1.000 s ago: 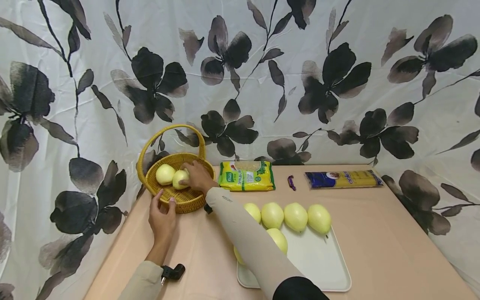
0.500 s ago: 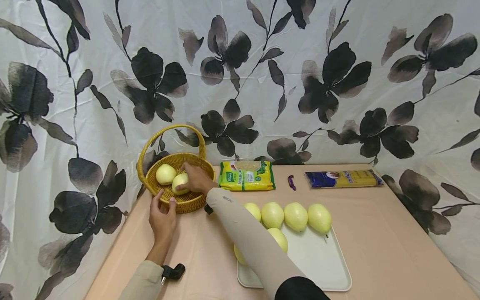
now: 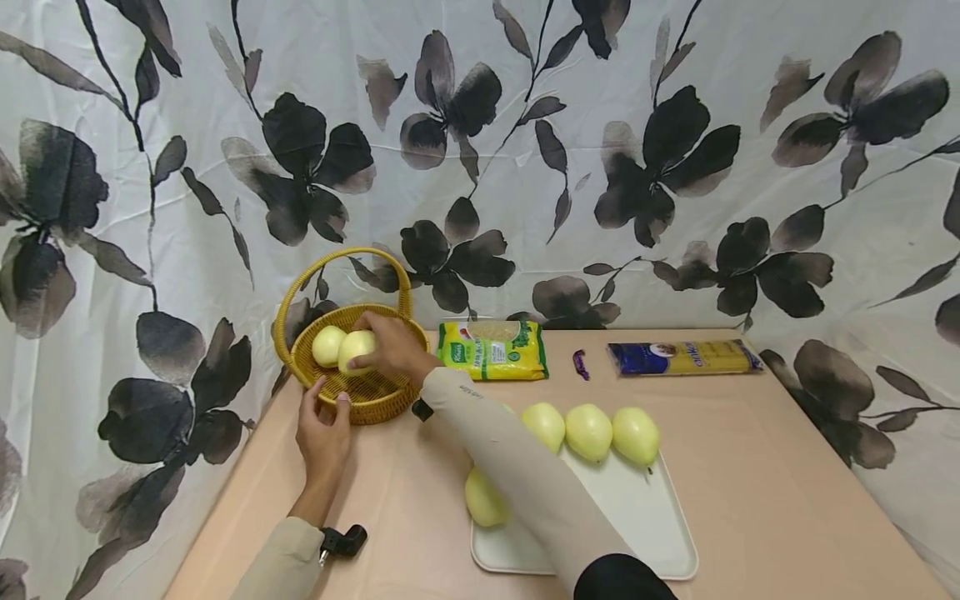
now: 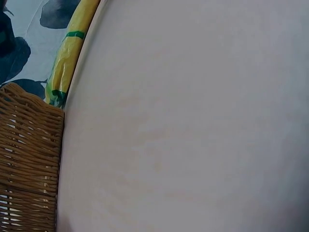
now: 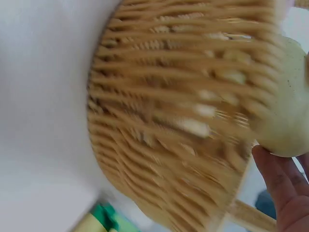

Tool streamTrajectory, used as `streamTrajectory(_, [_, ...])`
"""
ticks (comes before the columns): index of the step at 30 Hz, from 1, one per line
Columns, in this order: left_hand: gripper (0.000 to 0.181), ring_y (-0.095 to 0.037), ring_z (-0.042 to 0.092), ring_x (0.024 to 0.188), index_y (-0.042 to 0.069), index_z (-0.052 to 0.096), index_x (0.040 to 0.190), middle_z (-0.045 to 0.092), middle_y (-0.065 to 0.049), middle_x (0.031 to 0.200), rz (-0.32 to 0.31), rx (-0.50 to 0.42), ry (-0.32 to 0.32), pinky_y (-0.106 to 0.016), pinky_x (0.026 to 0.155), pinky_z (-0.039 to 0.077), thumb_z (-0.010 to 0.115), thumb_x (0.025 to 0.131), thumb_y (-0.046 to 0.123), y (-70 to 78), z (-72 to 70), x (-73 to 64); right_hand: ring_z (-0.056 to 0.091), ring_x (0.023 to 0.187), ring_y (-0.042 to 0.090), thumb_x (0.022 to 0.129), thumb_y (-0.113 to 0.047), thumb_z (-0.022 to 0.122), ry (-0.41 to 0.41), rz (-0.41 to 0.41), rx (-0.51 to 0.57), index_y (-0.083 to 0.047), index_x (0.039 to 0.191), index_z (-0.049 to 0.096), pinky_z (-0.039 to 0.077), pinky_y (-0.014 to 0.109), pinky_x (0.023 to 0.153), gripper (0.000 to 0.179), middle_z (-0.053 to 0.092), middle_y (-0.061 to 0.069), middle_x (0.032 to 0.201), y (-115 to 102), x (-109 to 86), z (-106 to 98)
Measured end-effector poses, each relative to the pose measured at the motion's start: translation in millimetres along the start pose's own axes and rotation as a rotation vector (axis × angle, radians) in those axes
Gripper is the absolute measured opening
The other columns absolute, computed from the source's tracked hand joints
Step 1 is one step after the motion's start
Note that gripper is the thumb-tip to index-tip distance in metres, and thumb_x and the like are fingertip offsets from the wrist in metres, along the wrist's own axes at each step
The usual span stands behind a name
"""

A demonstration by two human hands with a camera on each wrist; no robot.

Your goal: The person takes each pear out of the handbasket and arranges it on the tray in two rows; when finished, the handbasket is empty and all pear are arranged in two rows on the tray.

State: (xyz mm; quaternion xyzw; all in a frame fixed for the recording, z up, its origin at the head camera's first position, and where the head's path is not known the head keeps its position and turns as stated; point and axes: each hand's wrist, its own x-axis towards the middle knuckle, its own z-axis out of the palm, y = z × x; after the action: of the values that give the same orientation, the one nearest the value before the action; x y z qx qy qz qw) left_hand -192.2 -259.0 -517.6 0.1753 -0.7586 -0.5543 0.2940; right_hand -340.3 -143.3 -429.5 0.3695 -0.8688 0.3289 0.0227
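Pears in basket: two, pale yellow-green, touching each other, in the wicker basket (image 3: pixel 375 398) near the far left corner of the desk (image 3: pixel 750 467).
Held pear (image 3: pixel 356 349): smooth, rounded, speckled skin in the right wrist view; sits against the other basket pear (image 3: pixel 327 345), on its right.
Right hand (image 3: pixel 392 348): grip curled over the held pear from the right side, thumb beneath, fingertips on the fruit; forearm in a beige sleeve stretched across the tray.
Left hand (image 3: pixel 322 432): on the desk just in front of the basket, thumb and a fingertip touching the near rim, fingers loosely bent, nothing enclosed in the grip.
Pears on tray: four visible; three in a row along the far edge of the white tray (image 3: pixel 645 533), one pear at the tray's left edge (image 3: pixel 485 500), partly behind the sleeve.
Tray: one, white, rectangular, toward the near edge of the desk, middle.
Green-and-yellow packet (image 3: pixel 492 351): one, flat, at the far edge, just right of the basket.
Blue-and-yellow packet (image 3: pixel 684 357): one, long, at the far edge toward the right corner.
Small purple item (image 3: pixel 579 364): one, between the two packets; too small to identify.
Basket: one, golden wicker, round, with an arched handle upright over it.
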Motion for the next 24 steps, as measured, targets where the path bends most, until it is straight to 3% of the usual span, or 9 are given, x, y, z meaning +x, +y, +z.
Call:
streamTrajectory(14, [0.054,-0.038,0.043,0.153,0.015,0.047,0.159,0.044,-0.013,0.165,0.012,0.018,0.002,-0.058,0.121,0.045,0.061,0.108,0.027,-0.3,-1.4,-1.7,0.065,0.122,0.015,0.084,-0.042,0.091,0.053,-0.062,0.060,-0.021,0.139,0.062,0.055,0.025,0.092,0.065,0.069,-0.003,0.138,-11.1,-23.5,-56.4])
streamTrajectory(24, [0.054,-0.038,0.041,0.154,0.014,0.046,0.159,0.041,-0.012,0.167,0.014,0.006,-0.004,-0.058,0.121,0.045,0.060,0.109,0.029,1.7,-3.2,-1.3,0.065,0.120,0.016,0.084,-0.035,0.093,0.069,-0.148,0.153,-0.016,0.139,0.063,0.059,0.025,0.091,0.065,0.068,-0.001,0.134,-11.8,-58.6,-90.3])
